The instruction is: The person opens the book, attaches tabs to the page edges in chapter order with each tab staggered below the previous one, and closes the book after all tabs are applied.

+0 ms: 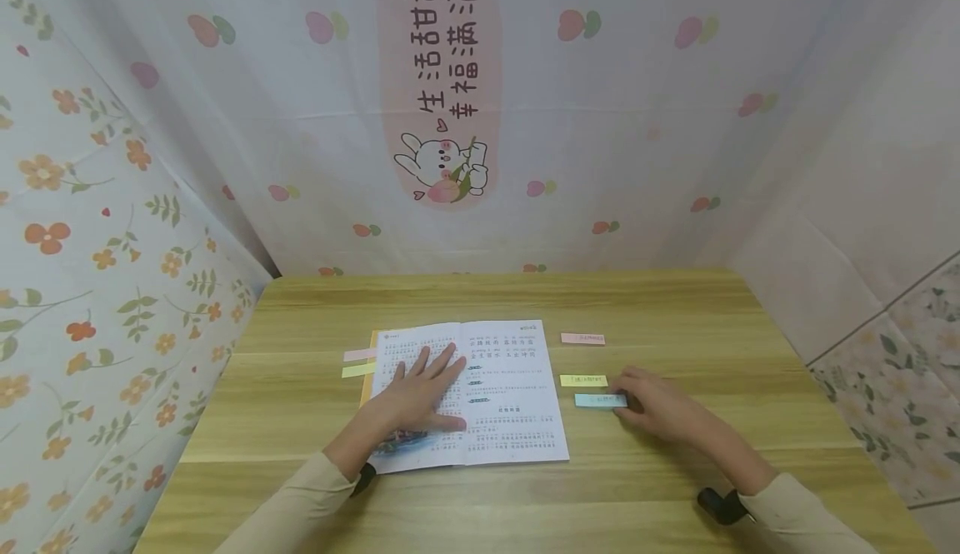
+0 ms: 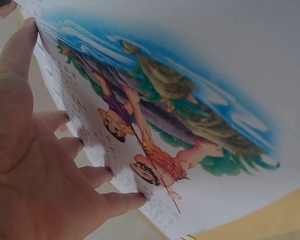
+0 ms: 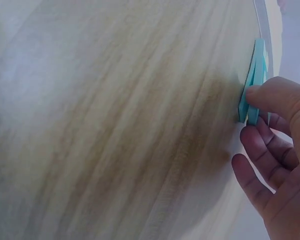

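An open book (image 1: pixel 517 412) lies on the wooden table, printed text on both pages and a coloured picture (image 2: pixel 159 110) low on the left one. My left hand (image 1: pixel 416 396) rests on the left page with fingers spread, fingertips near the fold. To the right of the book, my right hand (image 1: pixel 660 404) pinches the right end of a pad of blue sticky notes (image 1: pixel 595 401). The right wrist view shows the thumb on the pad (image 3: pixel 258 60), whose layers stand slightly apart. Just behind it lies a yellow sticky note pad (image 1: pixel 581 380), close to my right fingers.
A pink sticky note pad (image 1: pixel 582 338) lies farther back, right of the book. Pink (image 1: pixel 356 356) and yellow (image 1: pixel 357 369) strips stick out from the book's left edge. Patterned curtains (image 1: pixel 637 146) hang behind the table (image 1: pixel 300 304) and at its sides.
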`<state>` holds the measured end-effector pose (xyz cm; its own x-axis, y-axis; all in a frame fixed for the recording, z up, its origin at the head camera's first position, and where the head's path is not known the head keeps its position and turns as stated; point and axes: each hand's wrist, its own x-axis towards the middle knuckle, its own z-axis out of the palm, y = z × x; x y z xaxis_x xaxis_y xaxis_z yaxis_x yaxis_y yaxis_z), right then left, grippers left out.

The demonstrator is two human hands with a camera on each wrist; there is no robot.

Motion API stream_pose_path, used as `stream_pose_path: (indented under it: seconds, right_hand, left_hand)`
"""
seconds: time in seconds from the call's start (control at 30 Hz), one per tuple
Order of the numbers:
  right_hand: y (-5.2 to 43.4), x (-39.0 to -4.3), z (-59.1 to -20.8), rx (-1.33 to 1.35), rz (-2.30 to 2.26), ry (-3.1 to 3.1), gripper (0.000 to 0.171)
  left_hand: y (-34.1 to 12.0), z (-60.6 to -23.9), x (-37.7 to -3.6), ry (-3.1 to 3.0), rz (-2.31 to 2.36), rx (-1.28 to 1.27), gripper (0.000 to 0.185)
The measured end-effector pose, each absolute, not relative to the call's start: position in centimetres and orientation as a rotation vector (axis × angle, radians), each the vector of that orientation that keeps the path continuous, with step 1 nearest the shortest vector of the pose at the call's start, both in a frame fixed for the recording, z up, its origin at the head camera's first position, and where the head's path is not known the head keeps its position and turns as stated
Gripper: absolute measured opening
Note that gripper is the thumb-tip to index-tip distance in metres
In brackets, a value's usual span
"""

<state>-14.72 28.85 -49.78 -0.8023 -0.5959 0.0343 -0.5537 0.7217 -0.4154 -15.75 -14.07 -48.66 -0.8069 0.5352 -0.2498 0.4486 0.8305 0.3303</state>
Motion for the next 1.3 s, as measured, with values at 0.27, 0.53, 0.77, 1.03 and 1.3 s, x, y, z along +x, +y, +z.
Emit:
stream_pose_path:
  seconds: [0.27, 0.53, 0.77, 1.03, 1.3]
  right_hand:
    - [28.4, -14.9, -49.3, -0.919, -0.623, 2.822, 0.019]
    - [27.9, -15.6, -48.5, -0.978, -0.671, 2.812, 0.021]
    - [26.9, -15.9, -48.0, -1.014, -0.668, 2.819, 0.024]
    - [25.4, -16.2, -47.2, -1.022, -0.689, 2.814, 0.023]
    - [23.5, -16.3, -46.6, -1.097, -0.724, 2.836, 0.021]
  left_hand:
    - [-14.0, -48.5, -15.4, 2.731, 0.439, 0.768, 0.088]
    - [-14.0, -48.4, -15.2, 2.809, 0.49, 0.848, 0.073]
    - [-14.1, -48.0, -14.9, 2.848, 0.523, 0.909, 0.067]
    - [-14.0, -47.9, -14.8, 2.845, 0.592, 0.943, 0.063]
    - [-13.8, -48.1, -14.7, 2.883, 0.603, 0.986, 0.06]
